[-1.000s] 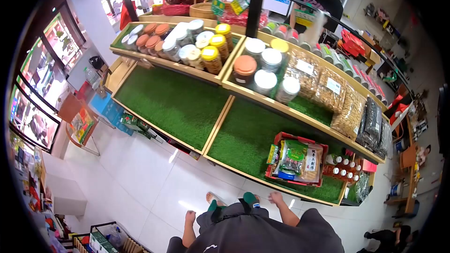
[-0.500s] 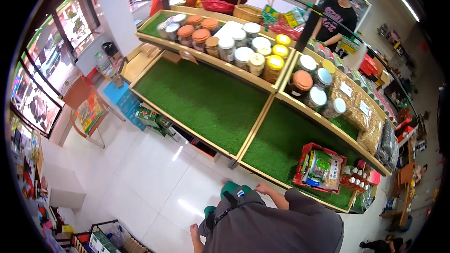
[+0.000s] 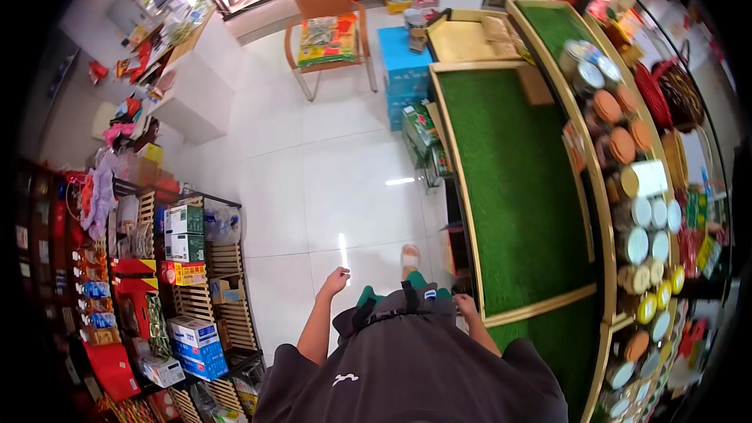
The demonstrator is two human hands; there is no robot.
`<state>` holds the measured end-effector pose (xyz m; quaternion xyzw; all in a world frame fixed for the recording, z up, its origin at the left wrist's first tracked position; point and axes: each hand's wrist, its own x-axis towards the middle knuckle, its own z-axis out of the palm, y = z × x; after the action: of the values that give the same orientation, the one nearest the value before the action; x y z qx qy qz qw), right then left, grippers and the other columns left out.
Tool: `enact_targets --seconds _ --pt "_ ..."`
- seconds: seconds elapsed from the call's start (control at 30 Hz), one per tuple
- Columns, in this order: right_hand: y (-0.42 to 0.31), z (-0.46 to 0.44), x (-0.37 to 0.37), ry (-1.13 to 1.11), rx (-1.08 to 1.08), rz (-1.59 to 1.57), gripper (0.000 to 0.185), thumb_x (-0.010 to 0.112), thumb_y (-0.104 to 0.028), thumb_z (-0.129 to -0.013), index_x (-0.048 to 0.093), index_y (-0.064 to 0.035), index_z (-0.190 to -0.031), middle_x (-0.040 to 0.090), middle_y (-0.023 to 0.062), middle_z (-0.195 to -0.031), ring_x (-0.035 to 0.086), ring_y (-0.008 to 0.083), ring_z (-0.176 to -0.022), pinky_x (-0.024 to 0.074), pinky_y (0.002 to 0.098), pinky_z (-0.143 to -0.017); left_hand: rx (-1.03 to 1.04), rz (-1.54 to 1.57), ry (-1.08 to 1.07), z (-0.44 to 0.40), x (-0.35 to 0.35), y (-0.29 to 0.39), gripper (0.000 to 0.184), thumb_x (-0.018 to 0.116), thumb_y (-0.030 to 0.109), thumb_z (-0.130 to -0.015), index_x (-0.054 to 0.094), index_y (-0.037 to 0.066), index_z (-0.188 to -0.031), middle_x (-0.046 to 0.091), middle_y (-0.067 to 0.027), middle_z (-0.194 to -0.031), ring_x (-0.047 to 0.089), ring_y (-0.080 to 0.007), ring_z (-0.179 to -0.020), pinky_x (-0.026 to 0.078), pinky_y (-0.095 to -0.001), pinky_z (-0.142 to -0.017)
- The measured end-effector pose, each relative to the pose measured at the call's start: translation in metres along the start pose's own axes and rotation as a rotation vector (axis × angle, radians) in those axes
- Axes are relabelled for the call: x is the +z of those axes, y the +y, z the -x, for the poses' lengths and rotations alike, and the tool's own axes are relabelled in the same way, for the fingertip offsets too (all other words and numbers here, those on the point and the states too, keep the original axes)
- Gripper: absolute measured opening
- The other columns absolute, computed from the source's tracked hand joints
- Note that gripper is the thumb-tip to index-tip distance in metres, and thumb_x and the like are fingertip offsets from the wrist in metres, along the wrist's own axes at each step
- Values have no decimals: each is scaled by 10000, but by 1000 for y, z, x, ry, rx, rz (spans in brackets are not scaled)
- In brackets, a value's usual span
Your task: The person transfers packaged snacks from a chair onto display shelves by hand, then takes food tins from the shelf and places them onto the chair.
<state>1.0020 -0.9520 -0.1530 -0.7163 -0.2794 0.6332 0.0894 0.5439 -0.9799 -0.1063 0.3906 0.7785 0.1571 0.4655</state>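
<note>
My left hand [image 3: 338, 280] hangs over the white tiled floor, its fingers loosely bent and nothing visible in them. Close beside the wooden edge of the long display stand [image 3: 466, 223] is my right hand [image 3: 466, 305], also loosely bent, with no object seen in it; whether it touches the edge I cannot tell. Green artificial grass [image 3: 513, 180] lines the stand's lower tier. Along the upper tier stand several lidded jars [image 3: 621, 145], with orange, white and yellow lids.
A chair [image 3: 323, 0] bearing a colourful package [image 3: 327, 39] stands ahead. Blue boxes [image 3: 403, 70] and green cartons [image 3: 421, 129] sit by the stand's far end. On the left is a slatted rack [image 3: 227, 262] with boxed goods, and beyond it a white counter [image 3: 196, 94].
My view has swung left, bringing the chair ahead and the rack into fuller view. The display stand now runs along my right. Both hands stay low beside my body.
</note>
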Motion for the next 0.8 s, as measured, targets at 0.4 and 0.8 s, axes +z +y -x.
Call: enact_targets --seconds 0.4,0.8 --pt "-243 -90 43 -68 -107 98 273 530 -280 -860 538 -85 -1050 625 63 -868 595 164 -665 487 322 -594 -301 346 283 -61 -27 -70 332 570 223 -779 591 -4 -1021 629 -183 -995 600 -300 -953 465 -366 -837" --pt "-366 -102 151 -11 156 204 235 544 -226 -820 608 0 -813 569 74 -666 531 190 -582 432 328 -537 -352 260 74 -237 -187 -108 315 504 317 -819 593 37 -931 565 -129 -764 559 -254 -700 479 -416 -670"
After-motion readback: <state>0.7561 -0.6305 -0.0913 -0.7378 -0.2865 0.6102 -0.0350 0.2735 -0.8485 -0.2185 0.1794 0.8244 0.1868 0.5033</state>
